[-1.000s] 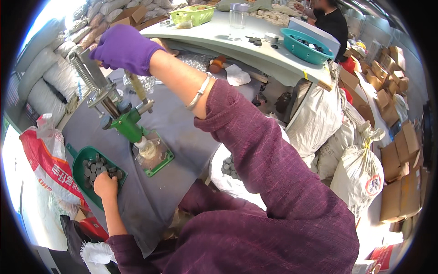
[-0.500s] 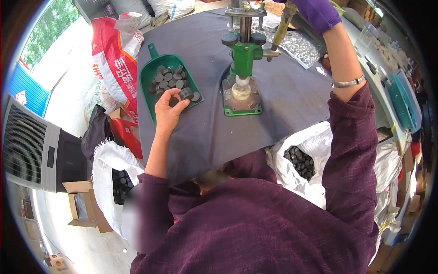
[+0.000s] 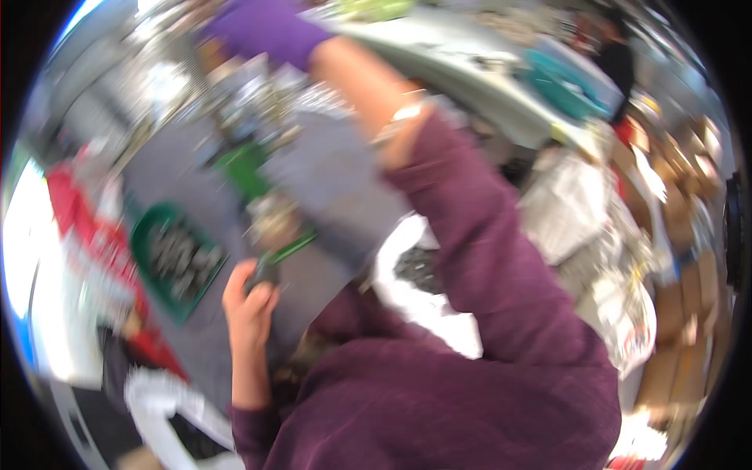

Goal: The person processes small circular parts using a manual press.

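My left hand (image 3: 249, 309) is closed, its thumb and fingers around dark grey round pieces (image 3: 265, 276), blurred, beside the base of a green hand press (image 3: 244, 168). To its left lies a green scoop (image 3: 139, 244) with several more dark discs (image 3: 180, 254) in it. My right hand (image 3: 266, 33), in a purple glove, is raised beyond the press at the top. Motion smears its fingers, and the press lever cannot be made out clearly beneath them.
A grey cloth (image 3: 329, 180) covers the table. White sacks of dark discs stand at the near edge, one at the right (image 3: 392, 251) and one at the lower left (image 3: 145, 392). A red and white bag (image 3: 86, 219) leans at the left. Cardboard boxes (image 3: 666, 352) are stacked far right.
The whole view has swung and blurred, so the table sits further left. My left hand has moved from the scoop toward the press base, carrying the dark pieces. My right hand, earlier at the lever, remains raised.
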Tool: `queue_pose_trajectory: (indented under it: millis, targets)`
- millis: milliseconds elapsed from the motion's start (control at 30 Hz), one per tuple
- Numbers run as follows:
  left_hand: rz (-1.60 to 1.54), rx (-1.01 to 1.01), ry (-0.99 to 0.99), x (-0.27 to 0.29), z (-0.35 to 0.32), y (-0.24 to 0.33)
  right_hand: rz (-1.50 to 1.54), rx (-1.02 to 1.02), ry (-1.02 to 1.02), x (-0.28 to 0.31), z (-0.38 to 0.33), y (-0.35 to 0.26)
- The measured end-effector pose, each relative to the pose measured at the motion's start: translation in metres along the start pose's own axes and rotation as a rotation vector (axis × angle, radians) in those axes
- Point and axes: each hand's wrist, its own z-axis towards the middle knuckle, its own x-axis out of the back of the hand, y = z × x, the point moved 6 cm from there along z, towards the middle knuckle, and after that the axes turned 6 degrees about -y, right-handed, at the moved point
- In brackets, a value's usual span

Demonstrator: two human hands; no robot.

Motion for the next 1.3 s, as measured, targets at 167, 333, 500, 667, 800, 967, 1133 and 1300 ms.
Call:
queue_pose_trajectory:
  millis: [167,333,500,667,800,967,1133,1300]
  targets:
    - [-0.381,0.176,-0.130,-0.045,0.002,-0.057,0.315,-0.218,0.094,0.022,-0.014,0.011]
    - [-0.482,0.355,-0.242,-0.070,-0.002,-0.094,0.334,-0.255,0.073,0.039,-0.023,0.018]
    - [-0.473,0.405,-0.289,-0.066,-0.009,-0.105,0.629,-0.324,0.070,0.049,-0.033,0.006]
    - [-0.473,0.431,-0.341,-0.070,-0.010,-0.105,0.675,-0.342,0.047,0.054,-0.035,0.003]
    - [-0.457,0.434,-0.327,-0.071,-0.010,-0.103,0.647,-0.321,0.049,0.052,-0.033,0.005]
    - [-0.448,0.445,-0.330,-0.071,-0.009,-0.102,0.724,-0.333,0.046,0.051,-0.034,0.005]
    - [-0.451,0.438,-0.340,-0.071,-0.010,-0.103,0.704,-0.325,0.065,0.048,-0.032,0.007]
    - [-0.450,0.437,-0.337,-0.070,-0.010,-0.103,0.718,-0.323,0.053,0.049,-0.033,0.005]
